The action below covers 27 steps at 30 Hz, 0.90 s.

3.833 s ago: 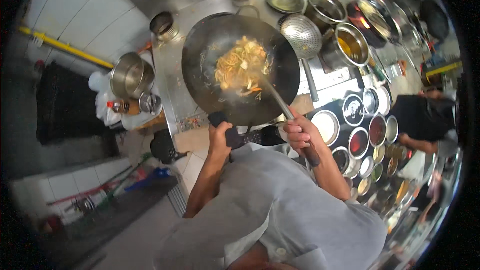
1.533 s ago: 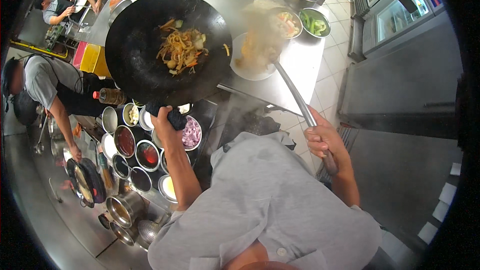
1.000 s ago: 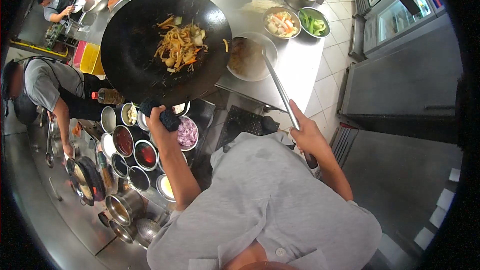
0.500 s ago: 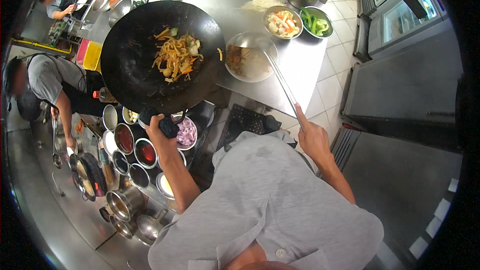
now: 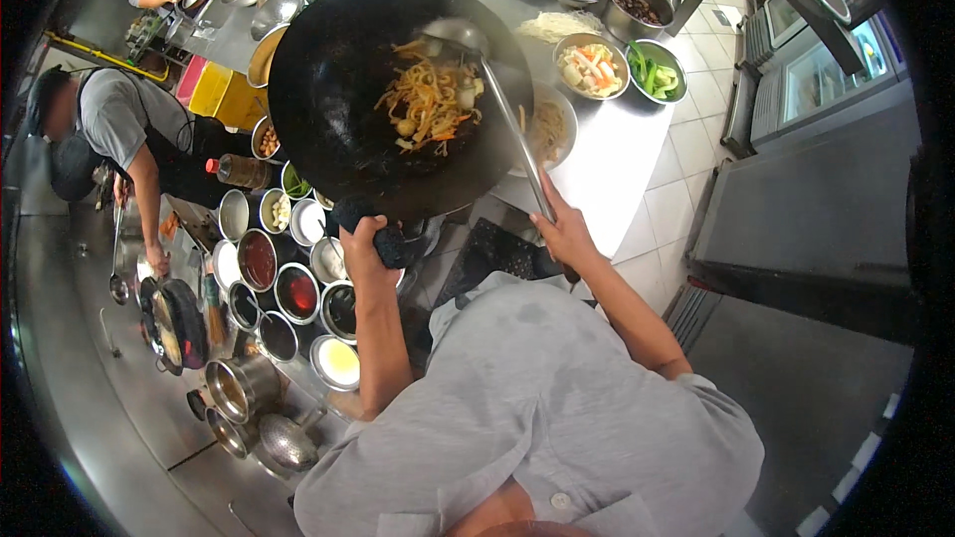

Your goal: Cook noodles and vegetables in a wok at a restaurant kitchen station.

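Landmark: wok [image 5: 323,124]. Left hand [image 5: 366,249] closed on black cloth [image 5: 401,250] at wok's near rim; right hand [image 5: 567,229] gripping ladle [image 5: 518,139], head over wok's far side. Stir-fried noodles [image 5: 428,104] inside wok, right of centre. Risk: noodles missing dish [image 5: 570,127] beyond wok's right rim if left wrist tips.

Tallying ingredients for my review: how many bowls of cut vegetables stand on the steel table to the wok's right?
2: a bowl of pale and orange vegetables and, just right of it, a bowl of green vegetables. The wok may hide more.
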### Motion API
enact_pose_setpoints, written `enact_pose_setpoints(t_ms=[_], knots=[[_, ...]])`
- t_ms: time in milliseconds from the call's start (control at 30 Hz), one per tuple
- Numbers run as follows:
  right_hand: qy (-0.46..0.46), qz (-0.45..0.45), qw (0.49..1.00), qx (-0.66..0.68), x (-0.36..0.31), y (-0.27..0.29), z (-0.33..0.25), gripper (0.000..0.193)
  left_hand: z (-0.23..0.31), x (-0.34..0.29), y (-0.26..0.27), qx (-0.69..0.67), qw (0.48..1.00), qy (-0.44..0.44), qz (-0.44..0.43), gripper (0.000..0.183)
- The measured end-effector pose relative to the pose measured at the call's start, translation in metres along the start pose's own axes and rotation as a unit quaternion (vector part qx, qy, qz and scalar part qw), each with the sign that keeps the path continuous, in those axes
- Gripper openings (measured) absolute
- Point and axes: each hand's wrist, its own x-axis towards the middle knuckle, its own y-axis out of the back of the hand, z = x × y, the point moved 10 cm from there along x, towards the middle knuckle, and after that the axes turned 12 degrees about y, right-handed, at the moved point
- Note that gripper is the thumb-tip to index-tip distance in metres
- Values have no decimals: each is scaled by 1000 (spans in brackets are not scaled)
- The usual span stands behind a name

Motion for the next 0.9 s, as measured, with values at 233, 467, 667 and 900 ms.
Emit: enact_pose_setpoints(t_ms=[233, 467, 667, 900], knots=[[120, -14, 972, -201, -4, 8, -22, 76, 0, 1, -26, 17, 999, -27, -39, 40], [97, -16, 933, -347, -74, 55, 5, 70, 13, 4, -37, 11, 998, -42, -40, 41], [206, -14, 915, -347, -38, 26, -6, 70, 6, 12, -33, 41, 997, -30, -66, 45], [162, -16, 849, -503, -63, 96, 43, 76, 24, 6, -24, 48, 995, -70, -60, 49]])
